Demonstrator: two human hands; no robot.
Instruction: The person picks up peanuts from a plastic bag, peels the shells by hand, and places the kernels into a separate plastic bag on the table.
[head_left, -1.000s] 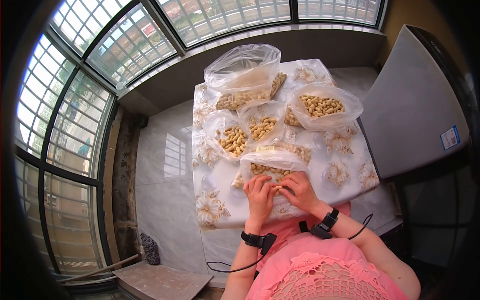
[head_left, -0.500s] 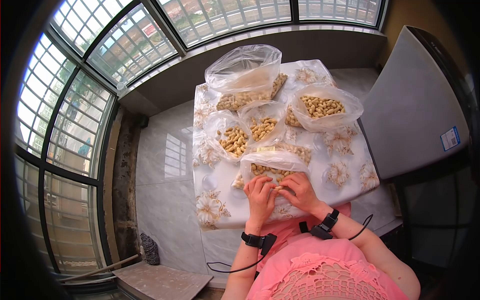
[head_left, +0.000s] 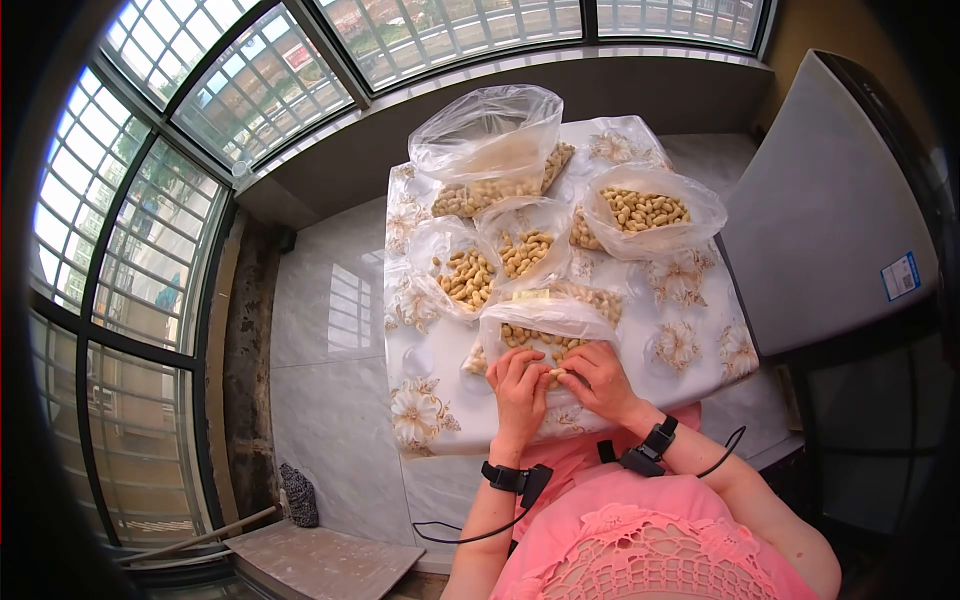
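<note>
Between the fingertips of my two hands is a small tan peanut [head_left: 556, 373], partly covered by the fingers. My left hand [head_left: 517, 392] is closed in a pinch on its left side, and my right hand [head_left: 600, 383] pinches it from the right. Just beyond the fingers lies a clear plastic bag [head_left: 545, 318] with its mouth open towards me and unshelled peanuts [head_left: 520, 337] inside. Both hands are over the near edge of the bag, which hides part of its contents.
A flowered tablecloth [head_left: 425, 345] covers the table. Further bags of peanuts stand behind: a left bag [head_left: 425, 250], a middle bag [head_left: 490, 215], a right bag [head_left: 695, 215] and a tall back bag [head_left: 480, 140]. A grey appliance [head_left: 830, 220] stands at the right, windows [head_left: 270, 90] beyond.
The fingertips have shifted slightly around the peanut, and more of it shows now. The bags have stayed in place.
</note>
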